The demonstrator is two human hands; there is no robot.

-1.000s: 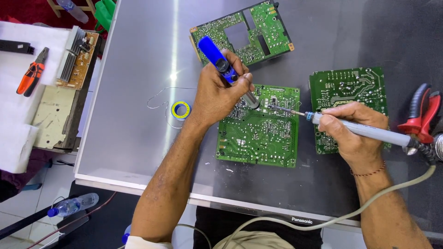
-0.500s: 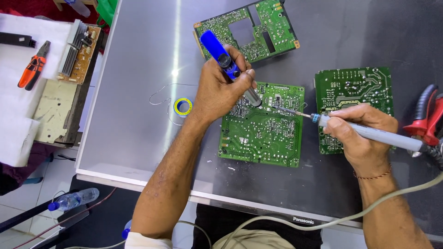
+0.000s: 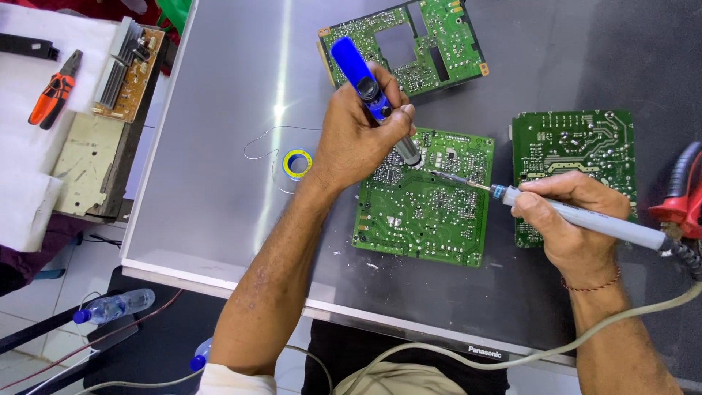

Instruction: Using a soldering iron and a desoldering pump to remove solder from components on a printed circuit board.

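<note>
My left hand (image 3: 358, 139) grips a blue desoldering pump (image 3: 365, 80), its dark nozzle pressed down on the upper left of a green circuit board (image 3: 424, 212). My right hand (image 3: 567, 219) holds a grey soldering iron (image 3: 585, 217) like a pen. The iron's thin tip reaches left and touches the same board right beside the pump's nozzle. The board lies solder side up on a grey metal table (image 3: 219, 146).
Two more green boards lie at the top (image 3: 439, 36) and right (image 3: 570, 146). A small solder spool (image 3: 297, 162) with loose wire sits left of my arm. Orange pliers (image 3: 53, 91) and a brown board (image 3: 128, 73) rest far left; a red tool (image 3: 680, 197) at the right edge.
Both hands keep their grip and stay on the same spot of the board. The view has shifted slightly; the iron's tip has stayed at the joint.
</note>
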